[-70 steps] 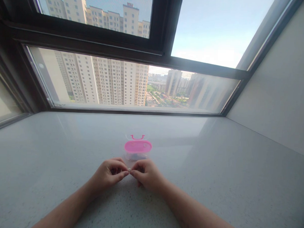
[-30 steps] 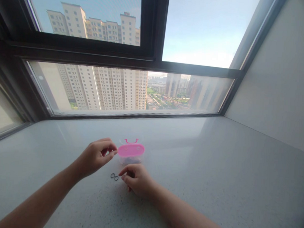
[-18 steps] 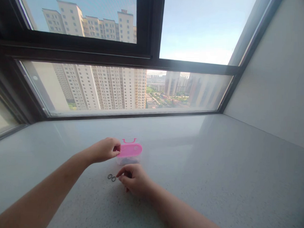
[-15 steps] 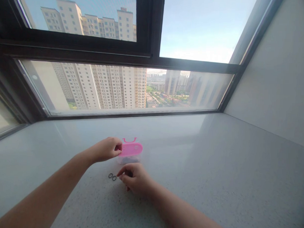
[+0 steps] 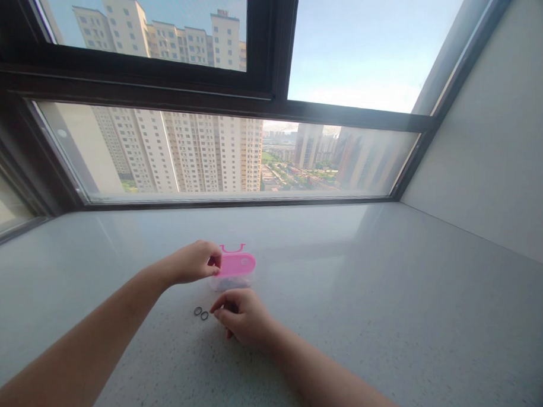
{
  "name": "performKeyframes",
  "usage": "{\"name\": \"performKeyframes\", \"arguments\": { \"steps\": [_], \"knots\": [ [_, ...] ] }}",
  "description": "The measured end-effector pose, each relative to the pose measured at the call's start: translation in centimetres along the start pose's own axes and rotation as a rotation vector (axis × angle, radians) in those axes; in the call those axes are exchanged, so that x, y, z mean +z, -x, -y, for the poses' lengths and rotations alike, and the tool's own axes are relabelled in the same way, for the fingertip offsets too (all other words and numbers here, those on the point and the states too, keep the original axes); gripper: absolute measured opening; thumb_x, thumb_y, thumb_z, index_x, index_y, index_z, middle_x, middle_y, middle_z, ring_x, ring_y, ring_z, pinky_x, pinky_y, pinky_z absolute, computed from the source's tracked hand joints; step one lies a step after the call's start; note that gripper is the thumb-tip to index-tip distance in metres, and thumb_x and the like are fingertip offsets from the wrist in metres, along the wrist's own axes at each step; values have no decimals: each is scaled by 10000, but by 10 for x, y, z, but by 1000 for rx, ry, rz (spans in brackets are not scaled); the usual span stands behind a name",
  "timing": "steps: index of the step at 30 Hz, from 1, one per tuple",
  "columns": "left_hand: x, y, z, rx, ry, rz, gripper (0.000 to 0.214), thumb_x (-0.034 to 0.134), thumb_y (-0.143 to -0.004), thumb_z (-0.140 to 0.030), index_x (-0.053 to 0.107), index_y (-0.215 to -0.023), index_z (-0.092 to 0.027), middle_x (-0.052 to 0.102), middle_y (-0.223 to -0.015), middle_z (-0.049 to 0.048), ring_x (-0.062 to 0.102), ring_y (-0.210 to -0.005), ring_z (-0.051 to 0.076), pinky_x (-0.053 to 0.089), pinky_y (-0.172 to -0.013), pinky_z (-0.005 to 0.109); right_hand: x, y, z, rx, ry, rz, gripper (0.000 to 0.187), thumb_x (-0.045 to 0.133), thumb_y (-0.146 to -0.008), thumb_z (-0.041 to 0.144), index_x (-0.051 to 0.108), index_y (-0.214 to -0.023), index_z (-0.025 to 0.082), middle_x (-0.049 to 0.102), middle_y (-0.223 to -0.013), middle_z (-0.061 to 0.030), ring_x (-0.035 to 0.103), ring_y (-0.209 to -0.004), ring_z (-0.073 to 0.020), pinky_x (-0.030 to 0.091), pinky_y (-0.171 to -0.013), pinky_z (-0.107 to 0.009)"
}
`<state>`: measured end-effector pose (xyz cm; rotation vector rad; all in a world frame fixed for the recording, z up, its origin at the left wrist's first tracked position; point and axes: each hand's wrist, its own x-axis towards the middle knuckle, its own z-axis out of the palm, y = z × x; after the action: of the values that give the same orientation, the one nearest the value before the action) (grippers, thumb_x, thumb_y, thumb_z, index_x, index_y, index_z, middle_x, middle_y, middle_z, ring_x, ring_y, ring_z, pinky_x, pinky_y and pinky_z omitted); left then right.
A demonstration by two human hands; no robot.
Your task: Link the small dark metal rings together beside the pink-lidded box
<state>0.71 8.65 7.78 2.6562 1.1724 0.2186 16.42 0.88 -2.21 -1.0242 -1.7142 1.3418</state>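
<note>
Left hand (image 5: 197,263), bent at the wrist with its fingers curled half closed, is at the left end of a small, clear plastic box with rounded ends (image 5: 230,283); its thumb and fingertips overlap the box's bright pink, oval lid (image 5: 239,263), but whether they grip it cannot be told from this angle; the box stands upright on a pale, speckled, glossy windowsill (image 5: 384,302), dark, indistinct contents showing through its front wall; a thin, curved pink handle (image 5: 232,251) shows just behind the lid; on the near side of the box is the right hand (image 5: 241,312), its fingers curled inward, thumb and forefinger close together at the tips; whether they hold anything small cannot be told; two small, dark, round rings (image 5: 201,313) lie on the windowsill, nearer than the box and toward its left end, just beside the right hand's fingertips; they sit side by side, too small to tell whether they touch; behind the box runs a window with a dark brown frame (image 5: 275,103); through it, behind and left of the box, rise tall, pale apartment towers (image 5: 197,153); well to the box's right is a plain white wall (image 5: 501,128).
</note>
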Motion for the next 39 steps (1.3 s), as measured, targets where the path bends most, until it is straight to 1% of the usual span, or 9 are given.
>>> {"name": "performKeyframes", "arguments": {
  "steps": [9, 20, 23, 25, 27, 30, 32, 35, 39],
  "knots": [
    [-4, 1, 2, -13, 15, -24, 112, 563, -669, -225, 654, -628, -175, 580, -573, -20, 523, -568, 136, 330, -532, 218, 0, 0, -1, -14, -20, -2, 175, 510, -752, 170, 659, -834, 130, 465, -494, 48, 481, -390, -70, 367, -362, -150],
    [-4, -2, 1, -27, 47, 17, 93, 591, -647, -228, 670, -631, -181, 632, -584, -13, 554, -573, 143, 344, -527, 219, -1, 1, 5, -3, -31, -11, 172, 510, -739, 156, 662, -814, 124, 466, -482, 47, 477, -393, -64, 370, -371, -148],
    [-8, -3, -1, -21, 50, 18, 117, 575, -670, -225, 686, -662, -189, 650, -616, -11, 561, -599, 143, 358, -553, 218, -1, 1, 4, -14, -35, -6, 181, 501, -741, 159, 661, -819, 122, 469, -485, 46, 474, -394, -67, 373, -377, -155],
    [-15, 1, -4, -32, 35, -24, 140, 564, -698, -254, 690, -684, -192, 651, -635, -10, 553, -606, 141, 364, -565, 216, -1, 2, 3, -7, -29, -6, 188, 501, -747, 170, 659, -836, 121, 471, -493, 45, 474, -397, -69, 374, -384, -160],
    [-23, 10, -6, -64, 10, -113, 172, 550, -728, -297, 679, -694, -188, 639, -640, -10, 534, -595, 137, 362, -560, 214, 0, 2, 2, 1, 1, -14, 202, 502, -759, 189, 657, -871, 123, 469, -499, 47, 468, -401, -69, 369, -395, -165],
    [-26, 34, -7, -127, -12, -218, 215, 519, -764, -335, 660, -709, -182, 628, -641, -11, 509, -575, 133, 354, -544, 215, 2, 2, 0, -56, 137, -54, 216, 551, -744, 202, 668, -914, 138, 482, -521, 45, 436, -434, -64, 347, -435, -173],
    [-16, 54, -5, -188, 15, -201, 238, 507, -775, -364, 661, -739, -186, 625, -630, -12, 501, -557, 136, 353, -528, 219, 5, 0, 0, -104, 259, -72, 251, 597, -712, 202, 678, -946, 158, 507, -544, 39, 416, -461, -65, 337, -466, -181],
    [12, 77, -2, -226, 94, -131, 227, 504, -775, -340, 673, -737, -193, 642, -677, 0, 532, -600, 147, 382, -562, 220, 9, -2, 2, -118, 404, -59, 341, 623, -698, 229, 669, -1033, 192, 567, -577, 23, 445, -484, -79, 349, -503, -196],
    [45, 86, 1, -282, 213, -120, 231, 510, -767, -325, 671, -879, -203, 660, -780, 20, 572, -661, 162, 422, -606, 225, 11, -4, 4, -120, 529, -54, 430, 618, -717, 274, 617, -1144, 231, 643, -644, -3, 513, -528, -109, 365, -532, -213]
  ]
}}
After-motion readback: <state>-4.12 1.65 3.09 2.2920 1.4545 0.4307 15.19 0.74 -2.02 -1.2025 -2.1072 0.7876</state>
